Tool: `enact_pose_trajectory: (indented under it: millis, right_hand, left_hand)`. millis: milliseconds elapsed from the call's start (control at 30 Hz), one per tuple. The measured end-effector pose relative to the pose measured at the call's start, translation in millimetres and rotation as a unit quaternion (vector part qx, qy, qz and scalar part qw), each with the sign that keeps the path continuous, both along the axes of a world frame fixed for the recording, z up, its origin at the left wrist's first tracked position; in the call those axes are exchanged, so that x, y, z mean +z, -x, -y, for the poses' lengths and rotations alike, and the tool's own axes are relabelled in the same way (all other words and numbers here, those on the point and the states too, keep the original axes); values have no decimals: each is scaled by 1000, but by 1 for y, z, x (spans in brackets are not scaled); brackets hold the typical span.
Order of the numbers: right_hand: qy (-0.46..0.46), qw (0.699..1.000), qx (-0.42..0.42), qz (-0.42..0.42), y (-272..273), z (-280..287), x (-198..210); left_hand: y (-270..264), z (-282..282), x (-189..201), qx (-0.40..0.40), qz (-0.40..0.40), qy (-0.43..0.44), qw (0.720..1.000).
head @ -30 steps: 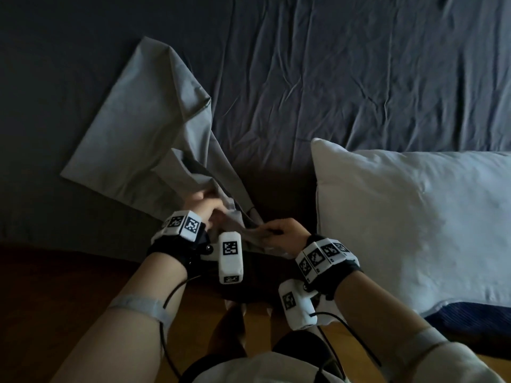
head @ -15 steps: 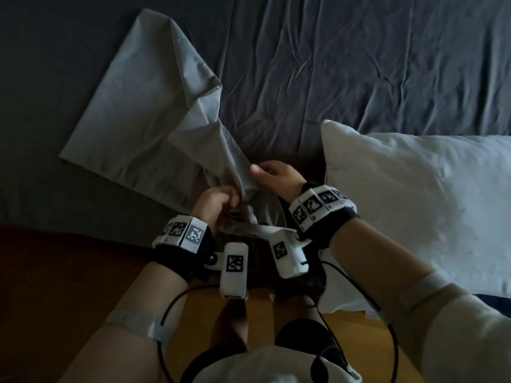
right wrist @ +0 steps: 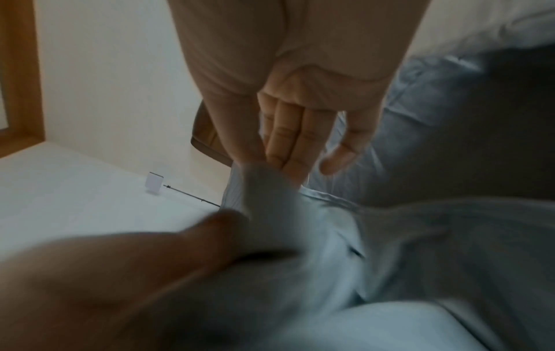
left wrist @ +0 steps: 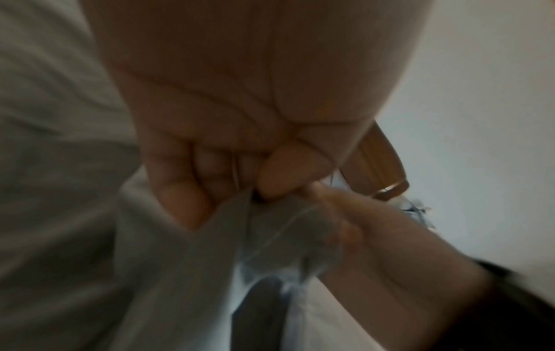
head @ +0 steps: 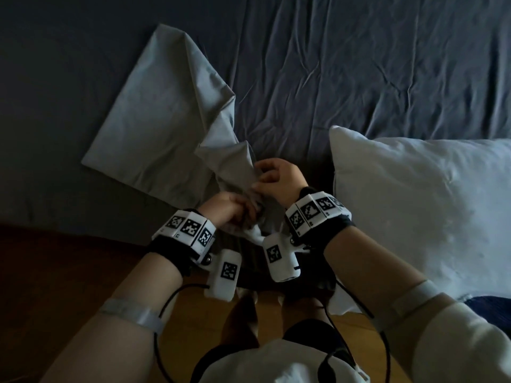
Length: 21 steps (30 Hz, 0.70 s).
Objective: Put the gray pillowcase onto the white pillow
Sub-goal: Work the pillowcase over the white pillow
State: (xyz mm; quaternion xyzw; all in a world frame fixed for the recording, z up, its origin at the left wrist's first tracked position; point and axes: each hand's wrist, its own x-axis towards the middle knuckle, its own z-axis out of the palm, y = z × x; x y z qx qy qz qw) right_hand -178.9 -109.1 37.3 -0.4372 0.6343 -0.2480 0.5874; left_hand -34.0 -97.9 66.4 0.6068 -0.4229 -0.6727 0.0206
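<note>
Both hands, left hand (head: 229,208) and right hand (head: 279,178), grasp the bunched near end of the gray pillowcase (head: 166,128) at the bed's (head: 359,64) near edge, left of the white pillow (head: 428,203).

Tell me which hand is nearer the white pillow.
Right. The right hand sits just left of the white pillow; the left hand is farther left, both gripping the gray pillowcase.

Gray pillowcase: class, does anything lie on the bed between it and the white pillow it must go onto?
Nothing visible does. Both the left hand and right hand grip the gray pillowcase; only bare dark bedsheet separates it from the white pillow to the right.
</note>
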Motion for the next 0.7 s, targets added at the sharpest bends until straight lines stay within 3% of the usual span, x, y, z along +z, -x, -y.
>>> enact_pose_trajectory:
  millis: [133, 300, 433, 533, 567, 633, 700]
  right_hand:
    - [16, 1000, -11, 24, 11, -12, 9]
    - [30, 996, 87, -2, 19, -25, 14]
    - [-15, 998, -7, 59, 40, -34, 8]
    - [-16, 996, -26, 82, 66, -31, 8]
    - [5, 998, -33, 58, 79, -26, 8]
    - [66, 992, -36, -99, 114, -13, 7]
    - [94, 944, -18, -314, 151, 4, 8]
  left_hand:
    - [-1, 20, -2, 235, 31, 92, 967]
    - [33, 38, 7, 148, 87, 5, 985]
    - [50, 41, -3, 150, 119, 47, 980]
    - [50, 42, -12, 162, 78, 56, 982]
    - [51, 41, -12, 153, 63, 64, 984]
    - [54, 42, -14, 130, 52, 80, 987]
    - [56, 45, -13, 122, 36, 73, 989]
